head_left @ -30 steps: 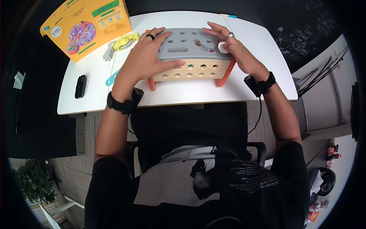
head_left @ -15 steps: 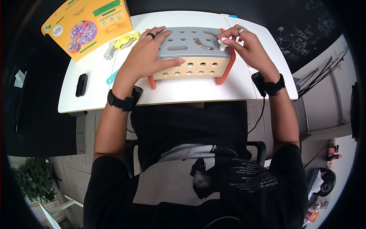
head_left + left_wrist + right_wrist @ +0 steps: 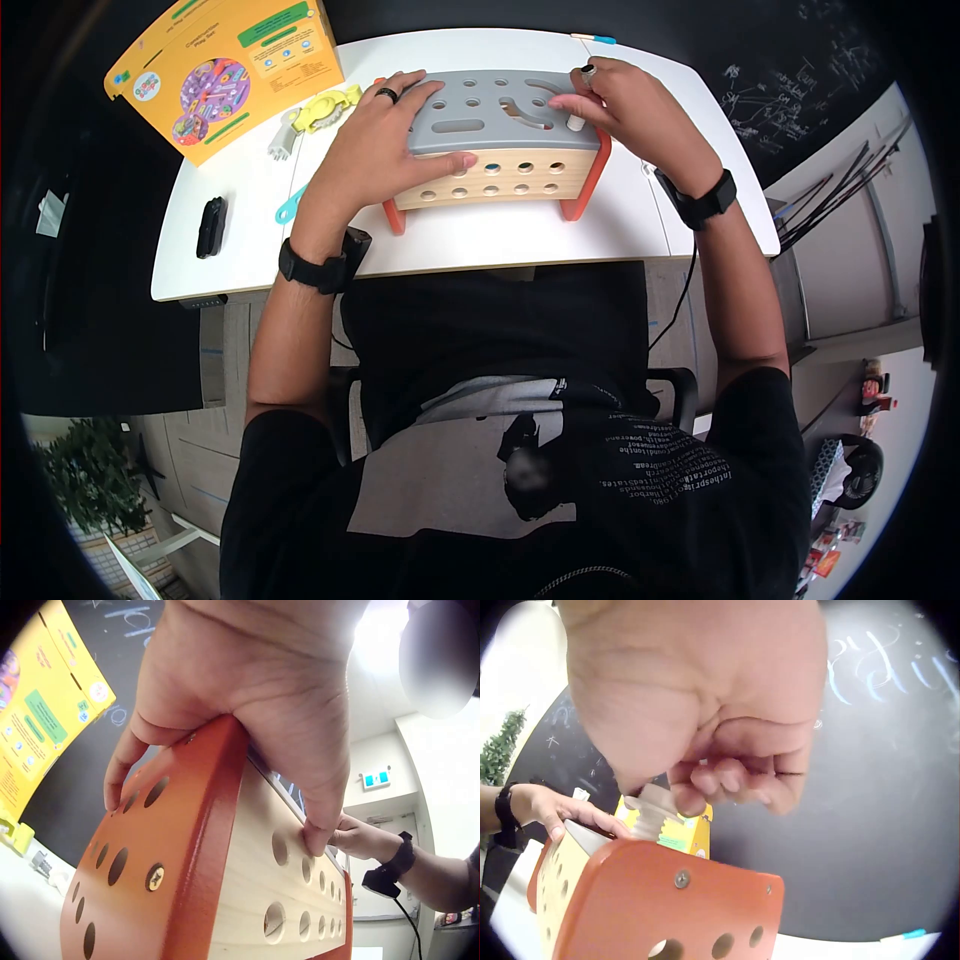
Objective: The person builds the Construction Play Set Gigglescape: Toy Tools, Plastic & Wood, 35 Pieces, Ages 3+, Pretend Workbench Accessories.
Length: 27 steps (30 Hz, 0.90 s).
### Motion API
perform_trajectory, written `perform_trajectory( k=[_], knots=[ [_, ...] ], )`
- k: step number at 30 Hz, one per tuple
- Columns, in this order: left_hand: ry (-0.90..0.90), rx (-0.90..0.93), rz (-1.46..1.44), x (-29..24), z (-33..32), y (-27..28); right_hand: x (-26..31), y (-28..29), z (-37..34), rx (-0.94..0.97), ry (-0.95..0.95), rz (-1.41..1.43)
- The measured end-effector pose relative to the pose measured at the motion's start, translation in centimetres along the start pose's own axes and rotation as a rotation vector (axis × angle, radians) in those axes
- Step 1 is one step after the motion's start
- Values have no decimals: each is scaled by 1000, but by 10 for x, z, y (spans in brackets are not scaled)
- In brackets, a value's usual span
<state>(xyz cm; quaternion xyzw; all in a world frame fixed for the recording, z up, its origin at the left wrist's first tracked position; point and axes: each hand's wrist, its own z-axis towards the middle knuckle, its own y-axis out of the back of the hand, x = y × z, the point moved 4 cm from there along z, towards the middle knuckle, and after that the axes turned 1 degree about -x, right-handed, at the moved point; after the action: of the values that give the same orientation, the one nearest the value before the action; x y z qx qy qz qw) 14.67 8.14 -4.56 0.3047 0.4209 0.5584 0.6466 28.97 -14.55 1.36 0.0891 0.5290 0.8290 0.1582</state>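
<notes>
A toy workbench [image 3: 486, 185] with a grey top, pale wood front and orange ends stands on the table. My left hand [image 3: 365, 150] holds its left end, fingers over the grey top and thumb against the front panel. In the left wrist view, the palm of the left hand [image 3: 247, 682] spans the corner of the orange end [image 3: 180, 847]. My right hand [image 3: 640, 115] pinches a white toy screw [image 3: 575, 122] at the right end of the grey top. Its ridged shaft shows below the fingers in the right wrist view, where the screw [image 3: 651, 817] overlaps the orange end.
Behind on the left stands a yellow play-set box [image 3: 215, 85]. Near it lie a yellow-and-grey toy piece [image 3: 318, 112] and a teal strip [image 3: 288, 208]. A black case [image 3: 211, 227] lies at the table's left, and a marker [image 3: 594, 39] at its far edge.
My right hand has lifted and turned over the workbench's right end, keeping the white screw, which was first low by its palm and now sits under the fingertips. The left hand stays put.
</notes>
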Motion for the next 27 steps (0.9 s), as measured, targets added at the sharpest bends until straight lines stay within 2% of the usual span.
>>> perform_trajectory(
  k=[3, 5, 9, 11, 12, 14, 17, 18, 20, 24, 27],
  knots=[
    [-11, -16, -7, 0, 1, -1, 2, -2, 3, 7, 11, -70],
    [-7, -9, -13, -1, 1, -1, -2, -7, 6, 106, -119, -151],
    [-11, -7, -13, -3, 1, -1, -7, -14, 8, 201, -196, -207],
    [-13, -7, 1, -3, 3, -2, -11, -21, 6, -241, 117, -215],
    [-14, -7, 14, -3, 3, -3, -10, -22, 5, -240, 117, -216],
    [-17, -11, 8, -4, 4, -3, -9, -27, 5, -147, 119, 75],
    [-22, -50, -9, -5, 4, -3, -7, -21, 4, -62, 123, 124],
    [-31, -79, -23, -6, 4, -3, -3, -16, 4, -60, 124, 126],
    [-21, -70, -29, -5, 5, -4, 0, -13, 3, 67, -10, 47],
    [-16, -71, -31, -6, 8, -5, -8, -18, -2, 19, 50, 22],
    [-37, -81, 0, -7, 9, -4, -15, -22, -2, 98, 27, -20]
  ],
)
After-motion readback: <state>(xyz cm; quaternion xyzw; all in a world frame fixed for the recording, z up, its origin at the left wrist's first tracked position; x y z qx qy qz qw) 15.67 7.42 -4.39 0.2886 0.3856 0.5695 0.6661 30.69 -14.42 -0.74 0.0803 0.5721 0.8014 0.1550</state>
